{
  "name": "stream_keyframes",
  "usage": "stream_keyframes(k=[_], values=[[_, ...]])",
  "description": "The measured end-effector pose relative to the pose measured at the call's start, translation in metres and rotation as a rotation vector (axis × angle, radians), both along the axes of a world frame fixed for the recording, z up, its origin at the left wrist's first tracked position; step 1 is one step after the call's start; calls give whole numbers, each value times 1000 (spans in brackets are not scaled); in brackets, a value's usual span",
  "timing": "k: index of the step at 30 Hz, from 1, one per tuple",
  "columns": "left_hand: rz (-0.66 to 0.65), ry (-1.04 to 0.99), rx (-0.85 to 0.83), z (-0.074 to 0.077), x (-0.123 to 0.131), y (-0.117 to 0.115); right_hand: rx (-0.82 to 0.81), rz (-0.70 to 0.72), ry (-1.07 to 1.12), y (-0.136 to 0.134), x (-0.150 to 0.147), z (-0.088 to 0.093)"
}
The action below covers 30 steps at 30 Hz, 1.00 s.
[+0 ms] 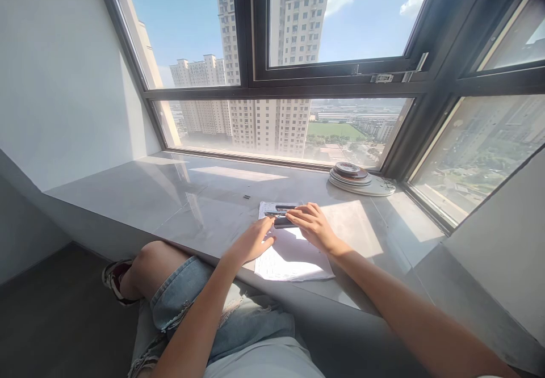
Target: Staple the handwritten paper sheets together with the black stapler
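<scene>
A black and silver stapler (284, 223) lies over the top part of a stack of white printed paper (293, 259). My right hand (314, 226) grips its right end, the fingers closed over it from above. At the stapler's left end, my left hand (254, 238) has its fingertips pinched on the metal part, with the thumb lower down near the paper. Fingers cover parts of the stapler, so its inside is hard to make out. Two small dark strips (247, 197), possibly staples, lie on the sill to the left of the paper.
A wide grey stone sill (204, 202) carries everything, its front edge close to my legs. Several stacked plates (349, 178) stand at the back right, by the dark window frame (332, 89). A white wall (63, 83) bounds the left side.
</scene>
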<state>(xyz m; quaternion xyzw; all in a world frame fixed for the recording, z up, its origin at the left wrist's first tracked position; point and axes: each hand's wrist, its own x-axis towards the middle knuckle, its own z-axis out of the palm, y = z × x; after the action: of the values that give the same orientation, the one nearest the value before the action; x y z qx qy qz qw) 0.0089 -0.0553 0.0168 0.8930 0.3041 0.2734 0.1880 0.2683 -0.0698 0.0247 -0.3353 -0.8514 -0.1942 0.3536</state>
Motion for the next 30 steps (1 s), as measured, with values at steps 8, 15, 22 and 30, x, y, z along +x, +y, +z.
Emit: stream_keyframes(k=[8, 15, 22, 30], values=[[13, -5, 10, -4, -1, 2, 10, -7, 27, -1, 0, 2], [28, -13, -36, -4, -2, 2, 12, -38, 100, 2, 0, -2], [14, 42, 81, -8, 0, 9, -62, -133, 328, 6, 4, -4], [7, -45, 81, -7, -1, 8, -276, -105, 482, 9, 1, -10]])
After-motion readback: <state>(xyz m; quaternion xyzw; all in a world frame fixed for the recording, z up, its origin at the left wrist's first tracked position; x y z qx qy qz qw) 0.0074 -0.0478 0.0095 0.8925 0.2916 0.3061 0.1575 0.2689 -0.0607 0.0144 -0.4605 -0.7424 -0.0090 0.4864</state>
